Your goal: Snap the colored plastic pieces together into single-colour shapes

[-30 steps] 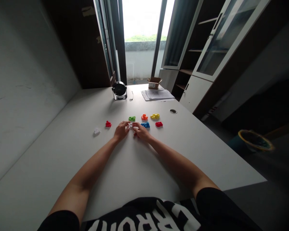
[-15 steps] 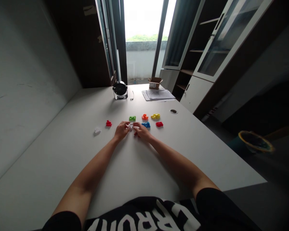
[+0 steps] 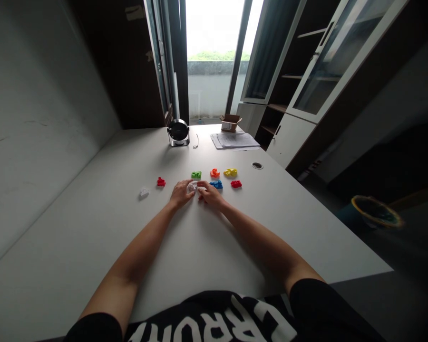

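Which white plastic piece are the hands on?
The white piece between left hand and right hand; the other white piece lies farther left, untouched.

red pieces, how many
3 red pieces: one left of the left hand, one right of the blue piece, one partly hidden by the right hand; more may be hidden.

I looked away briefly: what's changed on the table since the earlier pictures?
The small, irregular white plastic piece between left grip and right grip seems turned, direction unclear; nothing was visibly taken or released. The knobbly blue plastic block and knobbly green plastic block stayed put.
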The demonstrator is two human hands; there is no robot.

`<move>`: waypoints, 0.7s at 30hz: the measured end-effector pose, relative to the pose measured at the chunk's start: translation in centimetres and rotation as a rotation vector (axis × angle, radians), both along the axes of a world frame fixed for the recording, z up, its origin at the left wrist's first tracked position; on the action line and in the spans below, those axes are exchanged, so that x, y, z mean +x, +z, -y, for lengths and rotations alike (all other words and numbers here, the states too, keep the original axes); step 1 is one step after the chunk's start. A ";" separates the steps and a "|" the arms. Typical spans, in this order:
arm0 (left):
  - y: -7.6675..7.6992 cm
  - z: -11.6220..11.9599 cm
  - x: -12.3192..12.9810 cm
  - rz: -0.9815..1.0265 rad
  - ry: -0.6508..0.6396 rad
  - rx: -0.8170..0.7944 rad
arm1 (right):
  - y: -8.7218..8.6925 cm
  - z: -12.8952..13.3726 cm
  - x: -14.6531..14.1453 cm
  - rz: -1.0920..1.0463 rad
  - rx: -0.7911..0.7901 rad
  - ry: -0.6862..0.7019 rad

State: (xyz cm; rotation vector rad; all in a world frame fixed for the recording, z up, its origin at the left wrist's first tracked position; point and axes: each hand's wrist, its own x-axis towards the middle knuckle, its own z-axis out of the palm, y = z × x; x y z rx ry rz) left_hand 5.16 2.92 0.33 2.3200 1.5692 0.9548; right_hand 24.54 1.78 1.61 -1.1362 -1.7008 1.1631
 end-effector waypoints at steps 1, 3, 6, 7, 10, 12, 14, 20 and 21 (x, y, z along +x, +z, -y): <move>0.0 -0.1 0.0 0.008 -0.010 -0.009 | 0.0 0.0 0.0 0.002 0.003 0.000; 0.1 -0.2 0.0 0.024 -0.021 -0.028 | 0.0 0.1 0.0 0.014 0.005 -0.005; 0.3 -0.3 0.0 0.040 -0.026 -0.039 | 0.1 0.1 0.1 0.024 -0.008 -0.008; 0.4 -0.3 0.0 0.043 -0.028 -0.037 | 0.2 0.1 0.1 0.023 -0.013 -0.005; 0.6 -0.3 0.0 0.048 -0.034 -0.032 | 0.2 0.0 0.1 0.016 -0.018 -0.005; 0.6 -0.3 -0.1 0.046 -0.037 -0.031 | 0.1 0.0 0.1 0.010 -0.012 -0.007; 0.6 -0.2 -0.1 0.036 -0.027 -0.025 | 0.1 0.0 0.1 0.003 -0.008 -0.004; 0.8 0.0 -0.1 -0.006 0.018 0.000 | -0.1 -0.1 0.1 0.018 0.004 -0.025; 0.8 0.0 -0.1 -0.008 0.016 -0.002 | -0.1 -0.1 0.1 0.027 0.005 -0.032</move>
